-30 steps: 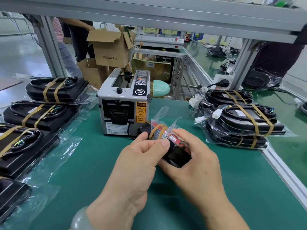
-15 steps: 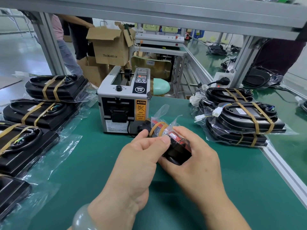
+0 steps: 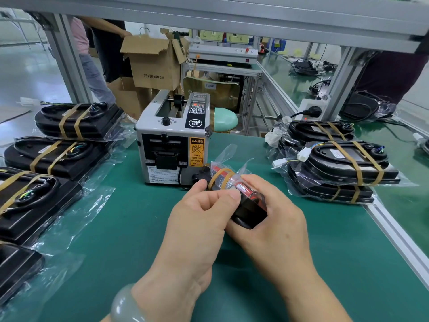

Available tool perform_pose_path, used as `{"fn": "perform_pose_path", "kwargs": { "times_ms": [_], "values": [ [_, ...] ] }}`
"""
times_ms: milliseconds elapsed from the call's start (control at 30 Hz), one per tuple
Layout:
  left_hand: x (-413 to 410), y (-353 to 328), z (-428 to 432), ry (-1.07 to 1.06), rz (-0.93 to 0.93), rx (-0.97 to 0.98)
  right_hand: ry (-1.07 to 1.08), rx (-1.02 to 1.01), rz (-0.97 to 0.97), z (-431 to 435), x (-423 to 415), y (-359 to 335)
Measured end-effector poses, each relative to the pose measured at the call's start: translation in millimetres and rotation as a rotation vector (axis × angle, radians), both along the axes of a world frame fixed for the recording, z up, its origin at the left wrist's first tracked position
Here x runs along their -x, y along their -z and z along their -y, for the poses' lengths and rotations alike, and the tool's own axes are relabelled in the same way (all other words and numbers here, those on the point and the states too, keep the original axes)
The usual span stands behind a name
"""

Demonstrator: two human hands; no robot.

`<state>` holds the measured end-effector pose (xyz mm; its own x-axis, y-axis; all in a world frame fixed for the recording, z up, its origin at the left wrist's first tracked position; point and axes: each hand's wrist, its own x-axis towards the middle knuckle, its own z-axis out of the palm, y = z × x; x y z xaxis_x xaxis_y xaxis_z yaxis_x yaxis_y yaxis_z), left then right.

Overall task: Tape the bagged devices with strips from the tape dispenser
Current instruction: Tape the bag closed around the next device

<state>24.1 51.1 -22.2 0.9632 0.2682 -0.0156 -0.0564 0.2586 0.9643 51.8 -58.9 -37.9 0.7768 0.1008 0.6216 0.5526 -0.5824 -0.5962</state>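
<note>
Both my hands hold a small black and red bagged device (image 3: 249, 209) just above the green mat, in front of the tape dispenser (image 3: 173, 145). Two brown tape strips (image 3: 220, 176) wrap its far end, where loose clear bag sticks up. My left hand (image 3: 197, 225) pinches the bag's top with thumb and forefinger. My right hand (image 3: 276, 219) cups the device from below and from the right. The grey dispenser stands upright behind, its outlet facing me.
Taped, bagged black devices lie in a row along the left (image 3: 58, 156) and are stacked at the right (image 3: 343, 166). A metal rail (image 3: 394, 235) edges the mat on the right. Cardboard boxes (image 3: 153, 61) and people stand behind the bench frame.
My hands and the device have barely moved. The view has shifted slightly.
</note>
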Motion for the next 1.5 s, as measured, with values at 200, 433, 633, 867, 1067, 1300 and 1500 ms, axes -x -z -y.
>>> {"fn": "perform_pose_path", "kwargs": {
  "times_ms": [200, 433, 633, 867, 1067, 1300, 1500],
  "values": [
    [-2.6, 0.8, 2.6, -0.046, -0.059, 0.170, -0.003, 0.019, -0.010, 1.5, -0.8, 1.6],
    [-11.5, -5.4, 2.9, 0.021, -0.216, 0.344, -0.013, 0.046, -0.031, 4.5, -4.3, 4.7],
    [-17.2, -4.4, -0.7, 0.056, -0.248, 0.266, -0.028, 0.017, -0.051, 4.6, -4.1, 5.4],
    [-14.5, -4.4, -4.0, 0.110, -0.224, 0.123, -0.075, 0.065, -0.011, 10.8, -5.0, -0.3],
    [-18.1, 7.3, -30.3, -0.064, -0.323, 0.008, -0.290, -0.081, -0.099, 33.7, -8.4, -10.9],
    [-25.6, -11.9, -71.5, -0.445, 0.000, -0.508, -0.559, -0.337, -0.335, 51.5, -8.8, -20.3],
    [-38.5, -35.7, -93.0, 0.270, -0.367, -0.531, -0.727, -0.494, -0.447, 60.9, -13.1, -17.3]
  ]
}}
